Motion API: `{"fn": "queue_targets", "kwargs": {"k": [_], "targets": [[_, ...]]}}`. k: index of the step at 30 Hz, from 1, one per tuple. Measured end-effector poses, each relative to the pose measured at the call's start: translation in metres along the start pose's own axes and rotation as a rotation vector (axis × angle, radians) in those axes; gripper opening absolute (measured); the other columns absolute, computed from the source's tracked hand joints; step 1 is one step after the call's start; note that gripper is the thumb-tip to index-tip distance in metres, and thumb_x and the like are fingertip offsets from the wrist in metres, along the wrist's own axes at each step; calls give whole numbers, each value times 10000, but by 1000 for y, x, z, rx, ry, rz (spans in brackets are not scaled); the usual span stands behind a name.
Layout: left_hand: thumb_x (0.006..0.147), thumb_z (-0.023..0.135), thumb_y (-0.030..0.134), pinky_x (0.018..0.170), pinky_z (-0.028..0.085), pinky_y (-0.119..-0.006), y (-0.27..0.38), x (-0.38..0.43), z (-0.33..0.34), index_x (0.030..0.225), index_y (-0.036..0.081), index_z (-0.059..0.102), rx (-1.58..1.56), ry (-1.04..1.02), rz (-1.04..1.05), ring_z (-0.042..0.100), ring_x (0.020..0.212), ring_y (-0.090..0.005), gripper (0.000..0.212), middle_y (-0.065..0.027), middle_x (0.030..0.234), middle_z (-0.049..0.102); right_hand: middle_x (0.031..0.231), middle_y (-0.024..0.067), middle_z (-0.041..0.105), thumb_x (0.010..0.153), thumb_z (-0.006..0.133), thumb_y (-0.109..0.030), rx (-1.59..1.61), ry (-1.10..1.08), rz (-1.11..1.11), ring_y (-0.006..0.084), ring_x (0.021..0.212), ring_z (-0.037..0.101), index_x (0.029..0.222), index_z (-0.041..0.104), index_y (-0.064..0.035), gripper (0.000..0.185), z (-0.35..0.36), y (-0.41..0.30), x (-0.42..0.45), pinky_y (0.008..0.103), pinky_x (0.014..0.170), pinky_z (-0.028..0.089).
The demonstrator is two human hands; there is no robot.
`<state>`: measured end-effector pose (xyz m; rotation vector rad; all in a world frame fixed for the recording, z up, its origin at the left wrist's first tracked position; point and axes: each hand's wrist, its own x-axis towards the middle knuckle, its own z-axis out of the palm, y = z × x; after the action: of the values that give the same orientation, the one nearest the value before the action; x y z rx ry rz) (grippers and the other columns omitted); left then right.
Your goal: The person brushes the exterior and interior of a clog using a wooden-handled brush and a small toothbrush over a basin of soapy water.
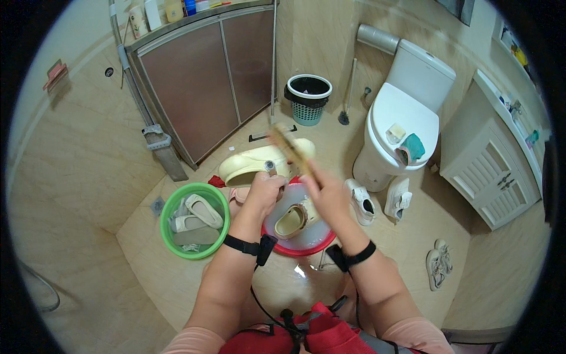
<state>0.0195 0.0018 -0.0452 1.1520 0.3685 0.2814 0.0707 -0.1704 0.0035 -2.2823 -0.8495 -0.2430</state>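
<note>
My left hand (266, 190) grips a pale yellow clog (247, 163) near its strap, above the red-rimmed basin. In my right hand (329, 194) is a wooden-handled scrub brush (289, 150), slanting up and left across the clog; its tip is blurred. Another clog with charms (291, 221) lies in the cloudy water of the red basin (304, 253). To the left, a green basin (164, 232) holds white flat shoes (204, 211) and insoles. A pink shoe (239, 195) shows partly between the basins, with a red cloth (216, 181) beside it.
White shoes (363, 201) stand by the toilet (402, 119), whose lid bears a soap bar (395, 133) and a teal cloth (413, 148). More worn shoes (437, 265) lie at right. Behind are a waste bin (308, 110), a toilet brush (344, 117) and a brown-panelled cabinet (190, 79).
</note>
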Motion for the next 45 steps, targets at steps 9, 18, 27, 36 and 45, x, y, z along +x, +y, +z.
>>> {"fn": "queue_targets", "kwargs": {"k": [9,18,27,36,45], "targets": [[777,584,-58,836,527,-354,2,1,-6,1113,-76,597,-321,-4,-23,645,941,-238,337,-151,1067,654,920,163,682,891,623,-398,42,89,-161,364,730,657,1289,613,-179,455,11,9,-3,472,619,508],[785,509,-80,772,546,-346,-1,12,-17,1164,-9,557,-547,2,-97,645,883,-248,389,-122,1009,640,905,144,670,898,612,-414,-56,76,-139,335,772,661,1289,599,-215,439,19,11,-6,456,615,516],[914,398,123,1024,450,-494,26,-1,8,1278,-9,521,-776,81,-158,575,1154,-340,406,-192,1239,590,814,105,631,851,688,-384,-40,90,-199,296,707,622,1294,609,-197,487,20,1,-19,424,577,482],[1047,253,438,1140,313,-515,29,-4,8,1397,26,435,-834,105,-32,454,1315,-357,571,-174,1415,489,787,89,603,842,690,-373,-59,73,-252,272,685,619,1295,615,-222,484,19,-1,-23,407,565,482],[1045,302,461,1126,343,-506,39,-7,21,1389,33,444,-754,119,-176,475,1291,-335,567,-156,1395,506,776,66,577,878,628,-456,-60,113,-313,275,635,614,1326,582,-226,506,25,3,-27,424,540,492]]}}
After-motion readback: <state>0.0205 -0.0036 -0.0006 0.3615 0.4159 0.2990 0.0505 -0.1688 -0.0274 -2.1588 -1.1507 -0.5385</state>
